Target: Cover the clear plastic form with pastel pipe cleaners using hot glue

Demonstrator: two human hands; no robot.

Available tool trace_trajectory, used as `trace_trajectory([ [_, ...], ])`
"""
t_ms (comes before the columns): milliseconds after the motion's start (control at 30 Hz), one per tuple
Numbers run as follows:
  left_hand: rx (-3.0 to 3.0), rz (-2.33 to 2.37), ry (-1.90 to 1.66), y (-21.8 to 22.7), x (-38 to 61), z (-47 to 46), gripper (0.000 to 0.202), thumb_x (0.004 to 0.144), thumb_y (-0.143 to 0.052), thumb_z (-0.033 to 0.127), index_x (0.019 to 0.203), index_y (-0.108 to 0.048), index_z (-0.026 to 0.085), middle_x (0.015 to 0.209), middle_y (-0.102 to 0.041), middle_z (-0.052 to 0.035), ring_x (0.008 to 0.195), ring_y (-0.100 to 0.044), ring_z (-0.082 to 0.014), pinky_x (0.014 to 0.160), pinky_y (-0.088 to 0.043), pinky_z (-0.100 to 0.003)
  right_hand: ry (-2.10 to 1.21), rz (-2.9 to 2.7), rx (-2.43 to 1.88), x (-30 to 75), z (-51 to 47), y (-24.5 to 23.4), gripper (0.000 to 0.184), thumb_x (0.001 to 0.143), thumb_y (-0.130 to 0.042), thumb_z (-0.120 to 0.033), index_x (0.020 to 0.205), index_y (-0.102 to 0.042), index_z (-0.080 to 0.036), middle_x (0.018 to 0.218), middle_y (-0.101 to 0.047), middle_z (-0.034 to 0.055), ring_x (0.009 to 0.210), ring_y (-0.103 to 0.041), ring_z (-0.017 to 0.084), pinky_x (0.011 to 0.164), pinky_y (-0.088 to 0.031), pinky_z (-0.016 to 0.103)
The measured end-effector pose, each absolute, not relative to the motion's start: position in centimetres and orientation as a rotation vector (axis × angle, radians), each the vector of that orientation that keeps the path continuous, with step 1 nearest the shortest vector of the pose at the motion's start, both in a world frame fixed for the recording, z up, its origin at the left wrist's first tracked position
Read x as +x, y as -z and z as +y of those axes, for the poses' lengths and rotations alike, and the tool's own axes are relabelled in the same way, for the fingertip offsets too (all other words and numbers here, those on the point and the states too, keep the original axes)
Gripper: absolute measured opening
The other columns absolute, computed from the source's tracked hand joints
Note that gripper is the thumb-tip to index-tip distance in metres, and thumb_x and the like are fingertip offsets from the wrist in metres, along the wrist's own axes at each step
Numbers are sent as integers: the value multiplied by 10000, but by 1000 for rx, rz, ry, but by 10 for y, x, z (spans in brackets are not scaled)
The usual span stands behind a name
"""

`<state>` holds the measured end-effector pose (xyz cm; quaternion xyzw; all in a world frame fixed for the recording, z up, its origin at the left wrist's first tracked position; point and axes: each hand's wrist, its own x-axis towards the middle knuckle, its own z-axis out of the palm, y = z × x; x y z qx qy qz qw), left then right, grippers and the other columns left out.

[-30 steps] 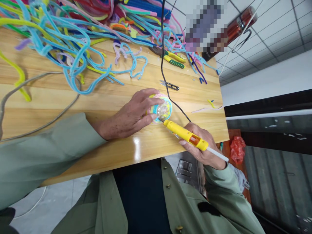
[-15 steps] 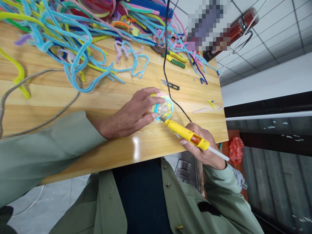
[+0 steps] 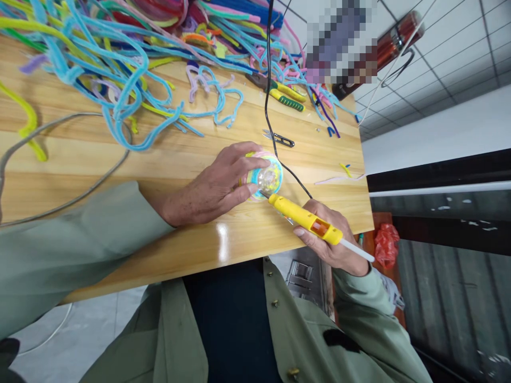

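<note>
My left hand (image 3: pixel 217 186) grips a small round piece (image 3: pixel 275 173) with a clear middle and rings of blue, yellow and pink fuzzy pipe cleaner around it. Its fingers curl over the left side and top. In my right hand (image 3: pixel 335 234) is a yellow hot glue gun (image 3: pixel 305 217), with a white glue stick (image 3: pixel 358 251) poking out of its back end. The nozzle meets the lower edge of the round piece; whether it touches I cannot tell. Just beyond the piece lie small thread snips (image 3: pixel 281 139), crossed by a black cord (image 3: pixel 269 106).
Tangled pipe cleaners (image 3: pixel 131 80) cover the far left of the wooden table (image 3: pixel 167 250). Pliers (image 3: pixel 279 93) with yellow-green handles lie behind the snips. A grey cable (image 3: pixel 93 183) loops at left. A dark red flask (image 3: pixel 399 40) is at far right, and a red plastic bag (image 3: pixel 386 246) lies off the table's right edge.
Almost nothing differs. The black cord has shifted slightly left; both hands, the round piece and the glue gun keep nearly the same place.
</note>
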<state>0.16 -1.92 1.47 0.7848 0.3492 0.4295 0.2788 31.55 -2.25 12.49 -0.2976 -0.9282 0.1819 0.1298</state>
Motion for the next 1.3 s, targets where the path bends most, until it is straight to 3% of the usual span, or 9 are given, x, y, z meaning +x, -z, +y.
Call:
trace_trajectory([
  [667,2128,926,-1181,-13,3,-18,477,1175,-512,350,1650,-464,366,1738,-465,-125,1665,-426,-327,1396,-407,-601,-562,-2677,-928,321,-24,-124,158,1139,-650,-359,1030,-578,-269,870,-637,0,679,-593,164,603,-451,307],
  [867,2163,921,-1243,-11,6,-18,463,1194,-481,326,1654,-437,357,1704,-469,-138,1666,-421,-286,1393,-421,-551,-586,-2664,-945,317,-24,-124,155,1137,-652,-372,1041,-579,-275,872,-637,-2,683,-599,170,597,-448,309],
  [1167,2137,941,-1166,-13,3,-19,440,1216,-448,415,1654,-451,374,1733,-460,-130,1685,-399,-286,1391,-418,-589,-612,-2643,-979,323,-26,-126,177,1137,-657,-395,1026,-599,-270,879,-653,6,693,-603,173,610,-466,318],
  [1300,2144,926,-1198,-11,4,-18,458,1206,-472,381,1663,-444,380,1733,-474,-116,1685,-397,-291,1398,-413,-579,-629,-2635,-963,316,-25,-126,189,1137,-663,-415,1036,-596,-269,875,-664,11,692,-618,178,602,-463,319],
])
